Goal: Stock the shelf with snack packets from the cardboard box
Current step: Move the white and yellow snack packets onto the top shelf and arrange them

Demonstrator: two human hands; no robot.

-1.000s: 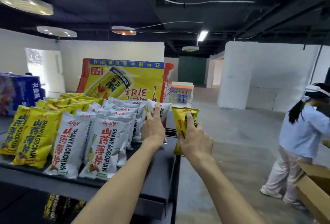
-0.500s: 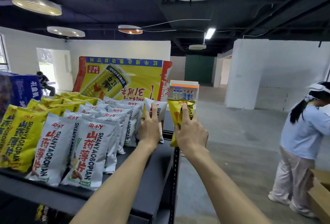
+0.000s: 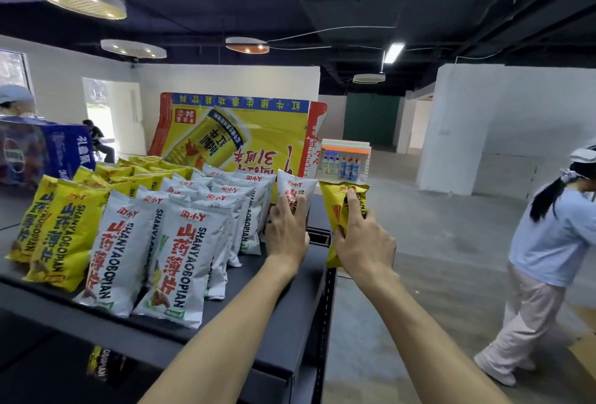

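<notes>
Right hand (image 3: 364,239) is wrapped around a yellow packet (image 3: 342,210), index finger stretched up its front, thumb on the left edge, arm fully extended. Packet is upright and sits just past the right edge of the shelf (image 3: 290,316), over the floor (image 3: 419,258), top level with the back row. Left hand (image 3: 287,232) is flat, fingers together and pointing up, pressed on a white packet (image 3: 296,189) standing alone at the back right; palm on it, not gripping. Left of that, rows of white packets (image 3: 180,252) lean back in overlapping lines, with yellow packets (image 3: 61,229) further left. Bare shelf strip runs along the right side from front lip to the hands, room for another row. Slot in the shelf surface between the two hands. Big yellow box (image 3: 242,142) stands behind the rows. Another person (image 3: 548,252) stands on the floor, well apart to the right.
</notes>
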